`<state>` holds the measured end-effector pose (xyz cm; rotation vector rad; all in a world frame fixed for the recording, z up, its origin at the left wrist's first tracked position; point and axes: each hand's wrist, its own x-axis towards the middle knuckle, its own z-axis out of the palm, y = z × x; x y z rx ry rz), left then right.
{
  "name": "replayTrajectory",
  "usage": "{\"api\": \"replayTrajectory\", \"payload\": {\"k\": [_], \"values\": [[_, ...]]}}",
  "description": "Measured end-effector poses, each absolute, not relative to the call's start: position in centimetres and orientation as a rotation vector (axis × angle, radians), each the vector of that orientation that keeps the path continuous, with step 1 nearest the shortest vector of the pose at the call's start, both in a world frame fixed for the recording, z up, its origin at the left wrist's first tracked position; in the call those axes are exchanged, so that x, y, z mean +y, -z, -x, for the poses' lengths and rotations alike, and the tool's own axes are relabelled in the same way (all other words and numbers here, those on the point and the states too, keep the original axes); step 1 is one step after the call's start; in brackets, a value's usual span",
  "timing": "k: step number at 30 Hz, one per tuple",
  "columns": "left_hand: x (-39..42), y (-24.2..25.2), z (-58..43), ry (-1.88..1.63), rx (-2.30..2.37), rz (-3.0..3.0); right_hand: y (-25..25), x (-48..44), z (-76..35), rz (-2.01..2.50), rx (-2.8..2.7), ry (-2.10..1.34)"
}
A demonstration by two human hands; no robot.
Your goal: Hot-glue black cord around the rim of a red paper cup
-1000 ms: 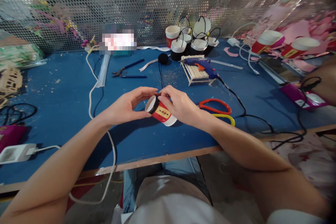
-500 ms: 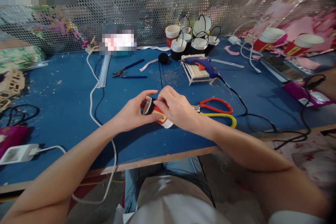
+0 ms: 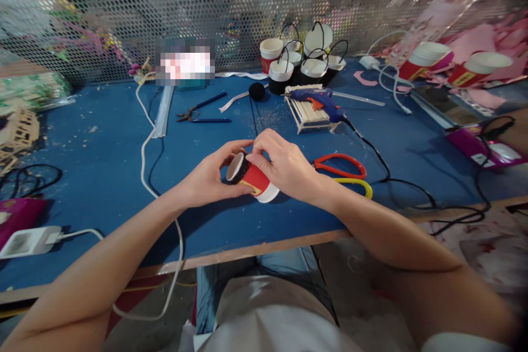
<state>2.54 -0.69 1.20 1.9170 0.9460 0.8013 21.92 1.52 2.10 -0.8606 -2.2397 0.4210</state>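
Observation:
A red paper cup [image 3: 257,179] with a white rim lies tilted between my hands, its base facing left. Black cord [image 3: 245,167] is wound in a band around the base end. My left hand [image 3: 208,176] grips the cup, thumb below and fingers behind it. Thumb and fingers of my right hand [image 3: 282,164] are pinched together at the edge of the cord band; the fingertips are partly hidden. From there a strand runs back to a black ball of cord [image 3: 256,91]. Scissors [image 3: 340,165] with red and yellow handles lie beside my right wrist.
A blue glue gun [image 3: 325,103] rests on a small stick rack [image 3: 303,100]. Blue-handled pliers [image 3: 202,110] lie at centre left. Several black-wrapped cups [image 3: 313,70] with cord handles stand at the back. A white cable [image 3: 144,159] crosses the table on the left.
The cup has turned and shifted slightly right, showing more of its red side. My right hand has moved slightly up and to the right along with it.

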Motion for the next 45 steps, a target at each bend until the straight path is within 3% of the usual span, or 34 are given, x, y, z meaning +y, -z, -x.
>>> {"api": "replayTrajectory", "payload": {"k": [19,36,45], "values": [[-0.9,-0.8,-2.9,-0.820,1.059,-1.906,-1.1,1.1,-21.1,0.984,-2.290,-0.207],[-1.1,-1.8,-2.7,-0.768,0.940,-1.829,-1.4,1.3,-21.5,0.935,-2.302,-0.276],[-1.0,-2.5,-2.7,-0.753,1.129,-1.705,-1.4,0.9,-21.3,0.962,-2.354,-0.175]]}}
